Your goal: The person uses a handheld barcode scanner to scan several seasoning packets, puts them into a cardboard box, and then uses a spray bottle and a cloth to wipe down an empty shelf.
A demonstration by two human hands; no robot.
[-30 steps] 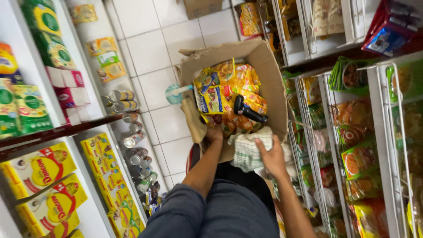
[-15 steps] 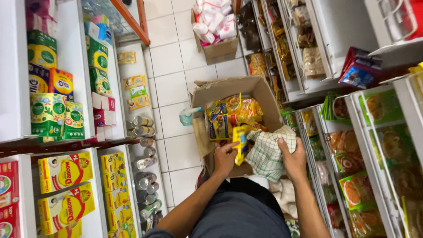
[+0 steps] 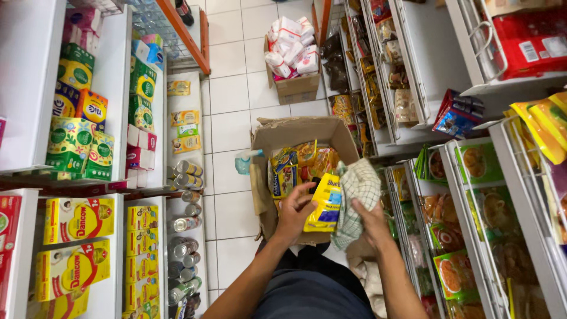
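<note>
Yellow snack pouch (image 3: 324, 202) pinched upright in the left hand (image 3: 293, 211), fingers curled round its edge, above an open cardboard box (image 3: 277, 133) on the white tiled floor. Checked green-and-white cloth (image 3: 356, 198) gripped in the right hand (image 3: 371, 220), draped just beside the pouch. More yellow and orange packets (image 3: 298, 160) packed inside the box. Green and yellow cartons (image 3: 77, 142) stacked on the left shelves, tins (image 3: 184, 224) beside them; green and orange bags (image 3: 472, 218) racked on the right.

Yellow packet (image 3: 324, 202) lifted from box (image 3: 295, 127), cloth (image 3: 356, 198) against it.
</note>
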